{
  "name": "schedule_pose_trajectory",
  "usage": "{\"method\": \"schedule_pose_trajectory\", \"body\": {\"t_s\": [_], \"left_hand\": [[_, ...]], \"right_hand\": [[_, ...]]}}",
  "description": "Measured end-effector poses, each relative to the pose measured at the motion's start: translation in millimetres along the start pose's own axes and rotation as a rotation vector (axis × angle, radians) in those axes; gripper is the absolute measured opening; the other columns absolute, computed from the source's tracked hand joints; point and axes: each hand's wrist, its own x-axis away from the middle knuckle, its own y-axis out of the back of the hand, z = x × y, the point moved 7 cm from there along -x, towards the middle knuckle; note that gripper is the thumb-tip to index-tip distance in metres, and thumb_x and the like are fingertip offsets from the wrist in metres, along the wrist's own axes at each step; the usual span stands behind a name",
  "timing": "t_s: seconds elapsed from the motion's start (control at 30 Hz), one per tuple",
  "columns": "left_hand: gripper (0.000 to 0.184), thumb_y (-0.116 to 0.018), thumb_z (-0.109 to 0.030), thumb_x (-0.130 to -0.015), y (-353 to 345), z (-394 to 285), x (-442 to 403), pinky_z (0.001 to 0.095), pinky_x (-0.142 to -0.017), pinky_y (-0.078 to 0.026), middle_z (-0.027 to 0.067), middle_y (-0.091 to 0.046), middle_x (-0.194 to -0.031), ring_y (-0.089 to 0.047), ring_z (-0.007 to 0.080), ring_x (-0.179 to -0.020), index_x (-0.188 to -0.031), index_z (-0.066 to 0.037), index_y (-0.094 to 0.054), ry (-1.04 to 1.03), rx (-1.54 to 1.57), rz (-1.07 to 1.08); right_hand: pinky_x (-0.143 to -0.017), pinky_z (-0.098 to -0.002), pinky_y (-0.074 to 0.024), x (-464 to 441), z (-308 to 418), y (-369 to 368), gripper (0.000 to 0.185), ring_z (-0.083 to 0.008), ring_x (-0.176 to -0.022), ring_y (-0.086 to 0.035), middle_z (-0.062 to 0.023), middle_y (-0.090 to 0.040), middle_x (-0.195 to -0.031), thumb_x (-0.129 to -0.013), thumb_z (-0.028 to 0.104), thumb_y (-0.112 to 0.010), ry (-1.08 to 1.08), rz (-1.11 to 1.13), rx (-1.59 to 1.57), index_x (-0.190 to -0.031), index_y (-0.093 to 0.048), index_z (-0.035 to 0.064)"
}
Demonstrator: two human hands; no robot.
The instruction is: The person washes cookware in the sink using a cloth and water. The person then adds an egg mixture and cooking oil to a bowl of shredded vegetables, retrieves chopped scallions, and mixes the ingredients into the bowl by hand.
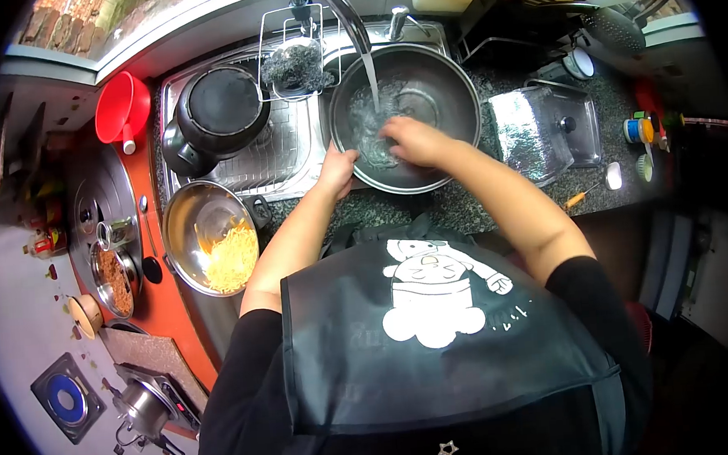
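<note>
A large dark-grey pan (448, 97) sits in the sink under the tap (352, 28), and a stream of water falls into it. My left hand (340, 169) grips the pan's near-left rim, with the thumb along the edge. Inside the pan, my right hand (415, 141) is closed, its fingers bent together near the splashing water. Whether anything is between those fingers is hidden. Shallow, clear water ripples around the place where the stream lands.
On the drainboard left lies an upturned black pot (223, 103). A steel bowl (182, 230) of yellow shreds stands near my left forearm. A red strainer-like pan (122, 109) is farther left. To the right are a foil-covered tray (529, 130) and an orange-handled tool (577, 200).
</note>
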Motion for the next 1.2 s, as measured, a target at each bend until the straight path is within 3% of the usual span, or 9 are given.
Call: {"method": "schedule_pose_trajectory", "body": {"t_s": [0.23, 0.37, 0.5, 0.63, 0.73, 0.83, 0.93, 1.1, 1.2], "left_hand": [[0.048, -0.045, 0.01, -0.075, 6, -13, 0, 0.0349, -0.074, -0.051, 0.0129, -0.058, -0.1, -0.06, 0.0236, -0.087, -0.122, -0.001, -0.042, -0.043, -0.021, -0.085], [0.049, -0.044, 0.01, -0.074, -3, -16, -6, 0.0314, -0.074, -0.049, 0.0117, -0.058, -0.102, -0.059, 0.0223, -0.088, -0.121, 0.0, -0.043, -0.058, -0.008, -0.088], [0.052, -0.044, 0.01, -0.072, 6, -18, -9, 0.03, -0.077, -0.048, 0.0108, -0.057, -0.103, -0.058, 0.0218, -0.088, -0.122, 0.0, -0.043, -0.182, -0.077, -0.117], [0.054, -0.044, 0.009, -0.071, 8, -22, -10, 0.0298, -0.079, -0.047, 0.0118, -0.057, -0.106, -0.057, 0.0211, -0.089, -0.124, -0.002, -0.042, -0.189, -0.12, -0.192], [0.059, -0.042, 0.009, -0.072, 10, -34, -6, 0.029, -0.08, -0.047, 0.0137, -0.057, -0.108, -0.057, 0.021, -0.094, -0.129, -0.005, -0.04, -0.103, -0.141, -0.218], [0.062, -0.041, 0.007, -0.073, 9, -40, -4, 0.031, -0.061, -0.053, 0.0164, -0.055, -0.109, -0.061, 0.0258, -0.085, -0.132, -0.007, -0.035, 0.055, -0.184, -0.182], [0.061, -0.042, 0.004, -0.073, -7, -65, 24, 0.0385, -0.062, -0.056, 0.0186, -0.051, -0.117, -0.062, 0.0335, -0.087, -0.133, -0.008, -0.034, 0.221, -0.16, -0.201], [0.057, -0.046, -0.048, -0.091, 0, -68, 12, 0.0377, -0.066, -0.056, 0.0211, -0.045, -0.129, -0.066, 0.0284, -0.079, -0.13, -0.006, -0.042, 0.297, -0.239, -0.076], [0.048, -0.046, -0.038, -0.093, 6, -69, -10, 0.0325, -0.071, -0.052, 0.0158, -0.054, -0.123, -0.064, 0.0224, -0.093, -0.125, -0.002, -0.05, 0.113, -0.291, -0.173]], "right_hand": [[-0.069, -0.0397, -0.0496, -30, -5, -45, 0.011, -0.0308, -0.078, -0.063, -0.0121, -0.065, -0.08, -0.068, 0.01, -0.065, -0.014, 0.605, 0.085, -0.079, -0.066, 0.0082], [-0.063, -0.0399, -0.0496, -47, -9, -35, 0.006, -0.0327, -0.066, -0.062, -0.0138, -0.065, -0.07, -0.066, 0.012, -0.063, 0.151, -0.204, 0.01, -0.065, -0.065, 0.0067], [-0.068, -0.0399, -0.0517, -29, -13, -41, 0.012, -0.0321, -0.08, -0.065, -0.0173, -0.066, -0.09, -0.073, 0.013, -0.061, -0.088, 0.732, 0.332, -0.078, -0.068, 0.0038], [-0.074, -0.043, -0.0519, -29, -30, -36, 0.016, -0.0354, -0.085, -0.064, -0.0203, -0.065, -0.089, -0.075, 0.012, -0.059, -0.336, 0.378, 0.309, -0.085, -0.068, 0.0032], [-0.079, -0.0456, -0.0479, -27, -3, -55, 0.03, -0.0392, -0.089, -0.06, -0.0219, -0.063, -0.094, -0.087, 0.031, -0.054, -0.129, -0.026, -0.074, -0.098, -0.063, 0.0044], [-0.079, -0.046, -0.0462, -8, 18, -47, 0.036, -0.0386, -0.091, -0.059, -0.0221, -0.063, -0.094, -0.092, 0.037, -0.048, -0.049, 0.053, -0.203, -0.103, -0.061, 0.0053], [-0.072, -0.0472, -0.0478, 27, 33, -35, 0.028, -0.04, -0.08, -0.061, -0.019, -0.064, -0.085, -0.092, 0.031, -0.051, -0.05, 0.231, -0.033, -0.102, -0.06, 0.0058], [-0.069, -0.0444, -0.0485, 20, -12, 2, 0.016, -0.038, -0.077, -0.062, -0.0205, -0.062, -0.083, -0.083, 0.015, -0.062, -0.158, -0.118, -0.162, -0.098, -0.06, 0.0091], [-0.059, -0.0291, -0.0455, -2, -57, 25, 0.015, -0.0135, -0.063, -0.056, -0.0035, -0.061, -0.073, -0.087, 0.017, -0.06, -0.428, -0.222, -0.77, -0.096, -0.061, 0.0048]]}}
